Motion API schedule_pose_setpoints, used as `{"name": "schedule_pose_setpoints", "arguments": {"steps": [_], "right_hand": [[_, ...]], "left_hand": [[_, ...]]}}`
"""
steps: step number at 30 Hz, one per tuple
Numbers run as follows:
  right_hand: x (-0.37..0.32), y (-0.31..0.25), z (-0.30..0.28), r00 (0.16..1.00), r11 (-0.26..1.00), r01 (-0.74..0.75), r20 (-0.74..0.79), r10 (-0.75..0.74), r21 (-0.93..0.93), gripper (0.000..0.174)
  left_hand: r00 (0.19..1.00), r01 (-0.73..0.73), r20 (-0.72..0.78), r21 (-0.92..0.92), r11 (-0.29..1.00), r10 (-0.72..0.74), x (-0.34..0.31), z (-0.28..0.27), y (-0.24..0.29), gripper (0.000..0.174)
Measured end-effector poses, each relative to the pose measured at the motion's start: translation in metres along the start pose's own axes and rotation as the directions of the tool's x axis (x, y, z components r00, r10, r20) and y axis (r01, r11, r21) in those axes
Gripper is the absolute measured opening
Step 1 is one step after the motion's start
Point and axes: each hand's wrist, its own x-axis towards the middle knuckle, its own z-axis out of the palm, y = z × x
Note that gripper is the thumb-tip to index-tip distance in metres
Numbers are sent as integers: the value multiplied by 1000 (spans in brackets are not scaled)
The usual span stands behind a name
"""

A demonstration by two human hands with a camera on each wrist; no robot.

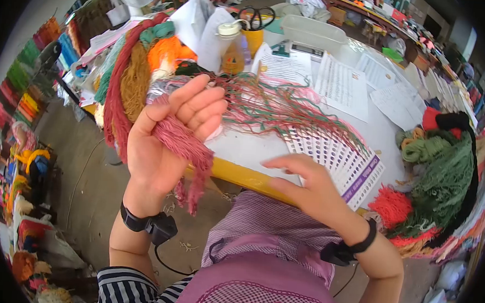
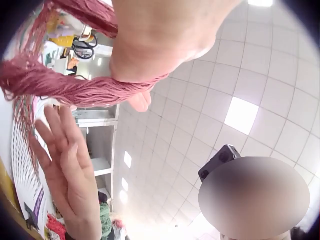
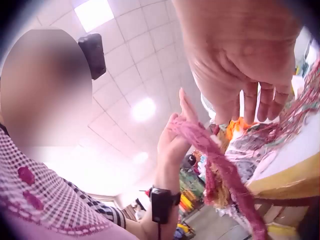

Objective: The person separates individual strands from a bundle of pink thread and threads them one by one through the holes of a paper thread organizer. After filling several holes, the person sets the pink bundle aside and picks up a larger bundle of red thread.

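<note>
Palm up on the left of the head view, my left hand (image 1: 168,133) holds a dusty-pink yarn skein (image 1: 185,142) under the thumb, its other fingers loosely bent. The skein crosses the palm, and its end hangs over the table's front edge. In the left wrist view the skein (image 2: 65,87) runs out from beneath the hand. My right hand (image 1: 318,192) hovers near the table edge, beside a purple-labelled card fan (image 1: 357,181), fingers extended and holding nothing. The right wrist view shows its straight fingers above the skein (image 3: 220,160).
Long red-green strands (image 1: 278,106) stretch over the table and partly cover the cards. Coloured skeins (image 1: 133,78) lie at left, green yarn (image 1: 444,175) at right. Behind stand a capped bottle (image 1: 232,48), a yellow holder (image 1: 252,41) with scissors and a clear tray (image 1: 313,33).
</note>
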Motion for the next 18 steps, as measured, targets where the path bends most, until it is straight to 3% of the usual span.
{"name": "schedule_pose_setpoints", "arguments": {"steps": [1,2,4,5,7,8,11,13,17,18], "right_hand": [[7,-5,11,1000,994,-1,-26,4,112,29],[13,-8,21,999,994,-11,-38,15,106,29],[25,-11,34,994,908,-99,80,73,407,23],[25,-11,33,994,908,-99,78,73,407,23],[26,-12,33,976,894,-198,165,142,402,18],[24,-12,33,976,894,-198,168,141,401,18],[19,-9,27,967,881,-252,78,241,401,11],[16,0,25,970,907,-210,-39,241,364,11],[12,16,17,951,818,-167,-130,282,550,11],[10,18,10,935,815,-151,-185,301,559,12]], "left_hand": [[1000,16,8,-8,1000,-16,1,0,-6,55],[995,58,81,-19,998,-56,3,-2,-10,56],[982,116,152,-38,993,-109,5,-3,-16,58],[982,117,153,-38,992,-110,4,-1,-17,58],[994,100,-49,121,988,-95,2,4,-16,54],[994,98,-50,120,988,-93,3,-5,-14,54],[1000,-6,24,192,981,1,8,-39,-6,41],[988,23,-155,169,985,3,7,-45,-5,25],[963,-13,-257,256,966,81,7,-58,11,18],[935,-51,-310,368,928,174,6,-63,17,20]]}}
